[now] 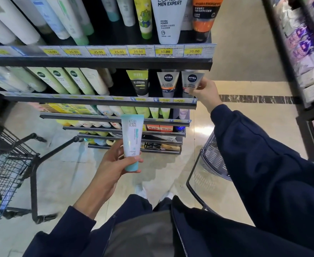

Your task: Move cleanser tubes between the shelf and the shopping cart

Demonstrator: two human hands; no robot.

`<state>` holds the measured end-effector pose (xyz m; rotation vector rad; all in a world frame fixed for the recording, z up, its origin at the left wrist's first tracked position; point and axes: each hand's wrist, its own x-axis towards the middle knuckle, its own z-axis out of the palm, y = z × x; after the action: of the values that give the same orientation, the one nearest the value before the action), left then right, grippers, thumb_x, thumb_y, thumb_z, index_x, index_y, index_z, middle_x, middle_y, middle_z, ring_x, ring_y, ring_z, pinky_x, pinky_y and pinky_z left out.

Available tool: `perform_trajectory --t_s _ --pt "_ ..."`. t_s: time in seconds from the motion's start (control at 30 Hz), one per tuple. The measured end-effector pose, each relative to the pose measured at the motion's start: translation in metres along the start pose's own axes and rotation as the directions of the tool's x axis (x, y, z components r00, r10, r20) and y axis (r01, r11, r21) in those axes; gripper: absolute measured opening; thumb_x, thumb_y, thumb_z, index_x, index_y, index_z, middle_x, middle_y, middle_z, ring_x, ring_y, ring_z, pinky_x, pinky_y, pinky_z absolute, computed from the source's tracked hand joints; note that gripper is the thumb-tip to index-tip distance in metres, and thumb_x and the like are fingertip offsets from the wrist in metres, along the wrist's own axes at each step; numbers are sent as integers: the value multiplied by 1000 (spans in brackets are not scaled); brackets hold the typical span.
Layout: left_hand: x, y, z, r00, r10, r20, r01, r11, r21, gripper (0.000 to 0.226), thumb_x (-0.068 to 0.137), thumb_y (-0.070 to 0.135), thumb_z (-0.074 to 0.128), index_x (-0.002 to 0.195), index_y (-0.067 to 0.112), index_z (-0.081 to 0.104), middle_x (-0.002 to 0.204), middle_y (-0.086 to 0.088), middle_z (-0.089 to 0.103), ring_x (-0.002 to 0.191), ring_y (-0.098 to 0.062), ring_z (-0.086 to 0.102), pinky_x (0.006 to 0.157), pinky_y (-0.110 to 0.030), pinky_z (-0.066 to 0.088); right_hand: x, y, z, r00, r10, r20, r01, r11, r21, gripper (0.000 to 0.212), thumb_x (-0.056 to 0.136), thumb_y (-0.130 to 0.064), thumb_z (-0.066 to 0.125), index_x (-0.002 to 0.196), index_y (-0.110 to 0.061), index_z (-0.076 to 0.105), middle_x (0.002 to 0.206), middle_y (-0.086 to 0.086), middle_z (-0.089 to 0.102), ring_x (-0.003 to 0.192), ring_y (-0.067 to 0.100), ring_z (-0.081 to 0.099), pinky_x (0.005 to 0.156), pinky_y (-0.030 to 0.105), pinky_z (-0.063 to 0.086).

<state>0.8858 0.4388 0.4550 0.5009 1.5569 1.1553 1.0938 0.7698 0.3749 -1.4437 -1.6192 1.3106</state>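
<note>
Our left hand [113, 164] grasps a teal cleanser tube [132, 141]; our right hand [206, 93] pinches a Nivea tube [190, 84] on the shelf [100, 98]; a careless pull may topple its neighbour [167, 83].

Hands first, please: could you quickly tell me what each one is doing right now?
Left hand: grips the teal and white cleanser tube, held upright in front of the shelves.
Right hand: pinches the right-hand Nivea Men tube on the shelf.

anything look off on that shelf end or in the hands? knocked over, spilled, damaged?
Nothing spilled or damaged that I can see. Only oddity: the outer Nivea Men tube on the second shelf tilts, because the right hand pinches it. The left hand holds a teal-and-white tube upright, intact.
</note>
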Motion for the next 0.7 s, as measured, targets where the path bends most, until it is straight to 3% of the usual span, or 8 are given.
perform_trajectory --t_s 0.17,0.33,0.47,0.57,0.7 --pt "1 4 -4 1000 18 7 -18 1000 12 59 89 -4 71 140 22 57 122 -11 71 96 -34 75 76 -47 64 -8 -1 -1 999 -36 -13 36 999 3 53 85 -22 86 132 -21 63 120 -6 73 112 14 67 97 39 58" --pt "6 15 -8 998 65 21 -65 998 -7 58 89 -5 70 138 23 58 117 -10 73 96 -33 75 72 -43 63 -37 -8 -3 984 -94 -152 89 995 -38 54 87 -24 83 135 -24 58 126 -12 66 116 6 61 93 26 53" --pt "14 30 -13 993 115 32 -114 993 -17 58 87 -6 71 138 20 57 118 -11 73 96 -31 75 71 -43 62 -71 -15 -2 934 -223 -278 146 951 -272 50 94 -32 76 138 -21 56 136 -2 62 125 15 56 106 40 51" --pt "20 46 -19 986 160 48 -157 986 -62 59 86 -5 71 138 18 56 118 -14 71 95 -32 74 69 -41 62 -100 -30 4 877 -329 -350 167 892 -419 47 98 -32 71 140 -17 56 137 3 60 126 18 54 108 39 49" --pt "28 68 -32 974 218 55 -212 972 -103 55 89 -8 69 137 15 57 118 -16 69 93 -31 75 70 -43 62 -129 -65 24 782 -583 -220 379 726 -574 35 97 -23 70 130 -10 66 124 9 67 114 25 60 96 38 53"
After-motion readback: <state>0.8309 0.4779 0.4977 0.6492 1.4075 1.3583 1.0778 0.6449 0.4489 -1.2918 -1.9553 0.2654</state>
